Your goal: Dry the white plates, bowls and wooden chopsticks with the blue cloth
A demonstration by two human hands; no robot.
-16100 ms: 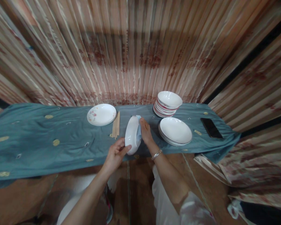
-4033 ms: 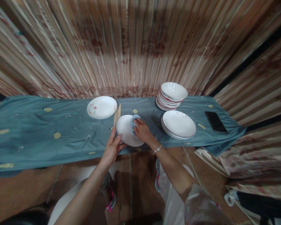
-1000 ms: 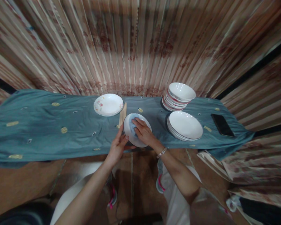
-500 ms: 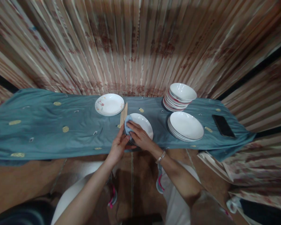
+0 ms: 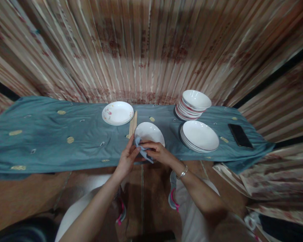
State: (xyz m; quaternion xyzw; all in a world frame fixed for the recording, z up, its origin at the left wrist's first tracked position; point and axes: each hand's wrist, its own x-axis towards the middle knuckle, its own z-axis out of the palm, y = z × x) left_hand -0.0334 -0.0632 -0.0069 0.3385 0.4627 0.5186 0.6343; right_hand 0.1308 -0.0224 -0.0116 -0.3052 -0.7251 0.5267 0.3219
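Head view: over the table (image 5: 86, 148), a white dish (image 5: 151, 130) is clasped between thumb and fingers of the left hand (image 5: 127, 156); a blue cloth (image 5: 143, 154) is pinched by the right hand (image 5: 157, 151). If pushed too hard by the cloth, the dish could be tipped and dropped.

Looks like a home room, exact type unclear: floor-length patterned curtains (image 5: 146, 50), teal pineapple-print cloth (image 5: 47, 127) over the tabletop (image 5: 86, 144), stacked bowls (image 5: 196, 99), floral plate (image 5: 118, 113), chopsticks (image 5: 132, 125), phone (image 5: 240, 135), brown floor (image 5: 133, 191) with seams.
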